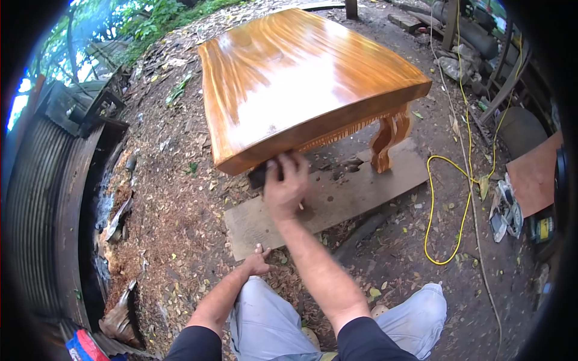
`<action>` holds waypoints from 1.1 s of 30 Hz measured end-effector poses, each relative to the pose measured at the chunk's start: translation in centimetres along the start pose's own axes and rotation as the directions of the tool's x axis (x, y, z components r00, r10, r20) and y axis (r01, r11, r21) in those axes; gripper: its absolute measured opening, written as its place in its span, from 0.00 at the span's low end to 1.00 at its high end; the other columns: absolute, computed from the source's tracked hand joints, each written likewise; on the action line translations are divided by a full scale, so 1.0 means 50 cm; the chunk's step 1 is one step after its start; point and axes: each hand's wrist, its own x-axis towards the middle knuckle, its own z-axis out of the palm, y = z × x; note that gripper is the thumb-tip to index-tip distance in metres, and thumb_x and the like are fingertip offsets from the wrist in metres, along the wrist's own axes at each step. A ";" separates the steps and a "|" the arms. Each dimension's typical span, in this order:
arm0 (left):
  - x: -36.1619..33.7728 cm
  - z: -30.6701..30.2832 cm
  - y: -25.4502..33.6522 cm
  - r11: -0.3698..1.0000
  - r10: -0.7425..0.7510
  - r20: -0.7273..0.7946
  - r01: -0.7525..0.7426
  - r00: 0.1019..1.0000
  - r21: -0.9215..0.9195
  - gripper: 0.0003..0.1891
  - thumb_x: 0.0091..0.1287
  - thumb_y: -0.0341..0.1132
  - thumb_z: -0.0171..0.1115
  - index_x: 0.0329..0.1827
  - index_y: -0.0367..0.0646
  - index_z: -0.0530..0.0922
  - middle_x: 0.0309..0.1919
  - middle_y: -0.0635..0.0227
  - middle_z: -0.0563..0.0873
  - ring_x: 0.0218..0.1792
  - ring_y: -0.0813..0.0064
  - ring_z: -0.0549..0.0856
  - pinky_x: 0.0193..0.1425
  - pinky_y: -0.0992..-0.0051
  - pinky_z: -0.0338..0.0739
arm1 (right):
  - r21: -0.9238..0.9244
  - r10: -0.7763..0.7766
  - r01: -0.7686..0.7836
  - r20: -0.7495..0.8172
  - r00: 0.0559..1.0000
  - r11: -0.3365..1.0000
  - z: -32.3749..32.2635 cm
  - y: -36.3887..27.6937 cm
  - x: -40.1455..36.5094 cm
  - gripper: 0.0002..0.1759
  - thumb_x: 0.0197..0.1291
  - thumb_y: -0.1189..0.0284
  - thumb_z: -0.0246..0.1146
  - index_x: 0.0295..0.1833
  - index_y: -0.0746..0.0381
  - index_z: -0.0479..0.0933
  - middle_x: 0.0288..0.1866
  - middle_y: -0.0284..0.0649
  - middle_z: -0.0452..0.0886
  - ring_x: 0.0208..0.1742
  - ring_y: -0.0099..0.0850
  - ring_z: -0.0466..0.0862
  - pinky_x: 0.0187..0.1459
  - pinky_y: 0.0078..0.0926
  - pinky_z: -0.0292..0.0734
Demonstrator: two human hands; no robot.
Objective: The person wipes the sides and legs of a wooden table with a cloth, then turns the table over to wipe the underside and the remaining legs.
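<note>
A glossy, varnished wooden table (pixel 373 57) with bold grain stands in front of me, bright reflections across its top. My right hand (pixel 288 185) reaches under its near edge, fingers closed on a dark pad (pixel 259 176). The pad is at the underside of the near left corner, partly hidden by my fingers. By my left knee, my left hand (pixel 256 262) hangs with nothing in it, fingers apart. A wavy carved table leg (pixel 382 144) shows beneath the right side. Below the table lies a flat board (pixel 253 231) on the ground.
Leaf-strewn soil surrounds the table. A yellow cord (pixel 428 225) loops on the right near a plastic bag (pixel 504 207) and a brown panel (pixel 533 174). Corrugated metal sheeting (pixel 36 228) lines the left side, with a piece of split wood (pixel 120 316) near it.
</note>
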 end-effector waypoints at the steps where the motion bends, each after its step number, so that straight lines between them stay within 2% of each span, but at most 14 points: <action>1: 0.009 0.008 -0.010 1.000 0.015 0.003 -0.015 1.000 -0.009 0.60 0.59 0.71 0.66 0.88 0.46 0.52 0.84 0.30 0.42 0.84 0.39 0.55 0.85 0.58 0.57 | 0.038 0.018 -0.018 0.001 1.000 0.999 0.012 -0.017 -0.017 0.12 0.61 0.76 0.71 0.50 0.65 0.84 0.54 0.50 0.80 0.53 0.48 0.83 0.52 0.44 0.80; 3: 0.026 0.020 -0.025 0.998 0.049 0.008 -0.049 0.999 -0.028 0.60 0.59 0.71 0.67 0.88 0.46 0.52 0.84 0.30 0.42 0.84 0.39 0.56 0.85 0.58 0.57 | 0.113 0.049 -0.050 0.004 0.999 0.992 0.027 -0.045 -0.037 0.12 0.60 0.77 0.71 0.50 0.64 0.84 0.52 0.49 0.80 0.51 0.47 0.82 0.51 0.44 0.80; 6: 0.050 0.037 -0.039 0.997 0.053 0.025 -0.051 0.998 -0.062 0.60 0.59 0.70 0.68 0.88 0.46 0.52 0.83 0.28 0.42 0.83 0.39 0.56 0.85 0.58 0.57 | 0.056 -0.012 0.010 0.049 0.999 0.998 0.019 -0.058 -0.041 0.13 0.58 0.78 0.72 0.49 0.63 0.84 0.51 0.50 0.80 0.50 0.49 0.83 0.51 0.44 0.80; 8: 0.108 0.086 -0.083 0.994 0.090 0.037 -0.087 0.995 -0.068 0.60 0.59 0.70 0.68 0.88 0.45 0.51 0.83 0.26 0.42 0.83 0.38 0.56 0.85 0.58 0.58 | 0.098 -0.042 0.032 0.104 0.994 0.995 0.025 -0.053 -0.054 0.13 0.58 0.78 0.72 0.49 0.62 0.85 0.50 0.47 0.81 0.50 0.47 0.82 0.51 0.43 0.79; 11: 0.110 0.085 -0.085 0.995 0.095 0.040 -0.094 0.995 -0.024 0.60 0.60 0.70 0.67 0.88 0.44 0.51 0.82 0.25 0.43 0.83 0.37 0.57 0.85 0.59 0.59 | 0.121 -0.095 0.073 0.185 0.978 0.990 0.014 -0.055 -0.060 0.13 0.57 0.78 0.72 0.49 0.61 0.85 0.50 0.45 0.82 0.49 0.46 0.82 0.52 0.44 0.79; 14: 0.028 0.011 -0.006 1.000 0.016 0.040 -0.016 0.999 0.020 0.61 0.60 0.71 0.66 0.88 0.43 0.50 0.82 0.24 0.43 0.83 0.37 0.57 0.84 0.59 0.59 | 0.113 -0.162 0.142 0.198 0.967 0.983 -0.009 -0.043 -0.035 0.13 0.56 0.78 0.72 0.49 0.60 0.86 0.50 0.44 0.82 0.50 0.47 0.82 0.52 0.46 0.79; 20: -0.004 -0.008 0.024 0.999 -0.036 0.024 0.036 0.999 0.002 0.61 0.60 0.72 0.66 0.87 0.43 0.52 0.82 0.26 0.43 0.83 0.38 0.57 0.84 0.59 0.59 | 0.022 -0.125 0.123 0.175 0.977 0.992 -0.016 -0.018 -0.019 0.15 0.56 0.78 0.71 0.51 0.59 0.85 0.51 0.44 0.82 0.51 0.49 0.82 0.53 0.46 0.80; 21: -0.006 -0.015 0.028 0.999 -0.050 0.028 0.050 0.998 0.006 0.61 0.60 0.72 0.66 0.87 0.43 0.52 0.82 0.26 0.43 0.83 0.38 0.57 0.84 0.59 0.59 | 0.047 -0.176 0.170 0.206 0.963 0.984 -0.018 -0.021 -0.023 0.16 0.56 0.78 0.72 0.51 0.59 0.85 0.51 0.43 0.82 0.51 0.49 0.82 0.52 0.45 0.80; 24: -0.009 -0.018 0.031 0.999 -0.042 0.023 0.042 0.999 0.006 0.60 0.60 0.72 0.66 0.87 0.43 0.52 0.83 0.27 0.43 0.83 0.37 0.57 0.84 0.58 0.59 | 0.060 -0.166 0.156 0.241 0.956 0.986 -0.025 -0.015 -0.021 0.16 0.55 0.78 0.72 0.51 0.58 0.85 0.51 0.43 0.83 0.50 0.49 0.82 0.51 0.45 0.80; 25: -0.008 -0.016 0.032 0.999 -0.044 0.024 0.044 0.999 0.006 0.61 0.60 0.72 0.66 0.87 0.43 0.52 0.83 0.27 0.43 0.83 0.37 0.57 0.84 0.59 0.59 | 0.041 -0.141 0.135 0.225 0.964 0.990 -0.022 -0.015 -0.023 0.16 0.54 0.77 0.72 0.51 0.57 0.86 0.51 0.42 0.83 0.50 0.48 0.82 0.51 0.46 0.81; 31: 0.002 -0.011 0.026 0.999 -0.045 0.037 0.044 0.998 0.019 0.61 0.60 0.73 0.66 0.88 0.43 0.51 0.82 0.26 0.43 0.83 0.36 0.56 0.84 0.58 0.59 | -0.056 -0.139 0.171 0.364 0.921 0.984 -0.047 0.001 -0.069 0.17 0.54 0.77 0.71 0.51 0.56 0.86 0.50 0.40 0.83 0.49 0.47 0.82 0.51 0.45 0.81; 33: 0.010 -0.009 0.020 0.999 -0.054 0.047 0.054 0.997 0.010 0.62 0.59 0.74 0.64 0.88 0.46 0.49 0.83 0.27 0.42 0.83 0.36 0.55 0.85 0.57 0.58 | -0.073 -0.081 0.106 0.283 0.956 0.992 -0.070 0.010 -0.066 0.16 0.55 0.77 0.71 0.51 0.57 0.86 0.52 0.41 0.83 0.51 0.47 0.82 0.52 0.46 0.81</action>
